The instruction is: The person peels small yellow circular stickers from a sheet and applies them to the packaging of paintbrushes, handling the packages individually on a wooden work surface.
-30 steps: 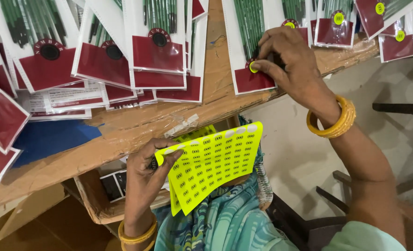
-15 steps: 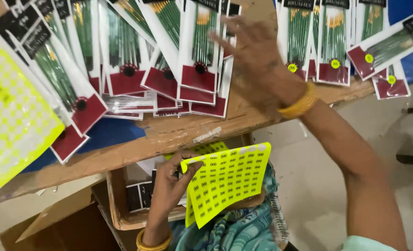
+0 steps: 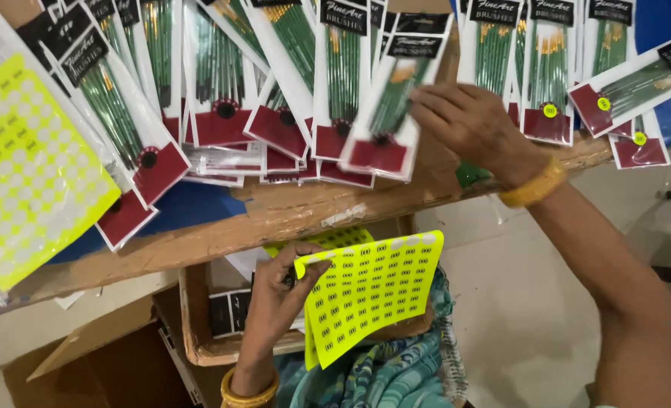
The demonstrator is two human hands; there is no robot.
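Note:
My left hand is below the table edge and pinches a bright yellow sheet of small oval stickers by its left corner. My right hand reaches over the table, its fingertips gripping the right edge of a tilted brush packet. That packet is white with green-handled brushes and a dark red bottom, and it lies on top of the fanned row of like packets. Both wrists wear yellow bangles.
The cardboard-covered table edge runs across the view. A second yellow sticker sheet in clear plastic lies at the left. Packets at the right carry yellow stickers. An open cardboard box sits under the table beside patterned cloth.
My view has shifted left along the row. My right hand has left the stickered packets at the right and come down on the tilted packet. My left hand still holds the sheet.

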